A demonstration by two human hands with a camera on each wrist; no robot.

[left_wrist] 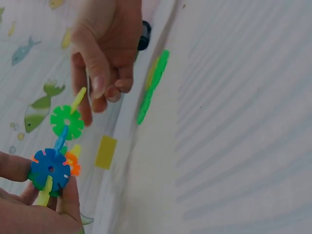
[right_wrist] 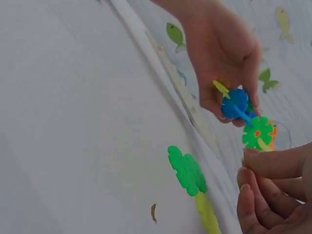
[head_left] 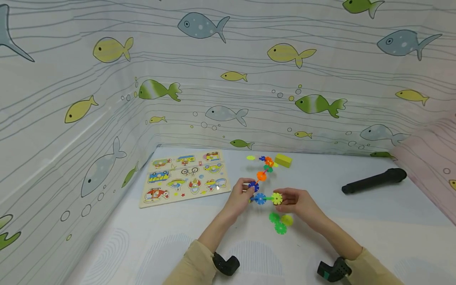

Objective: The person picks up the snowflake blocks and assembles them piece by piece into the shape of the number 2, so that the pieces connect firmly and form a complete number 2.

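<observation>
A chain of notched plastic snowflake discs runs between the hands in the head view. My left hand (head_left: 236,201) pinches it around a dark blue disc (head_left: 253,187) and a lighter blue disc (head_left: 260,198). From there a green disc (left_wrist: 67,122) joins on, with a yellow disc (head_left: 277,198) at the end. The fingertips of my right hand (head_left: 303,206) hold that yellow disc by its edge. Beyond the left hand, the chain continues with an orange disc (head_left: 261,176) and other coloured discs. Below the hands lies a cluster of green discs (head_left: 280,228) and one yellow disc (head_left: 287,220).
A wooden picture puzzle board (head_left: 185,194) lies at left. At the back are a yellow block (head_left: 283,160) and a pale yellow disc (head_left: 251,157). A black microphone (head_left: 374,181) lies at right. Fish-printed sheeting (head_left: 249,130) rises behind the table.
</observation>
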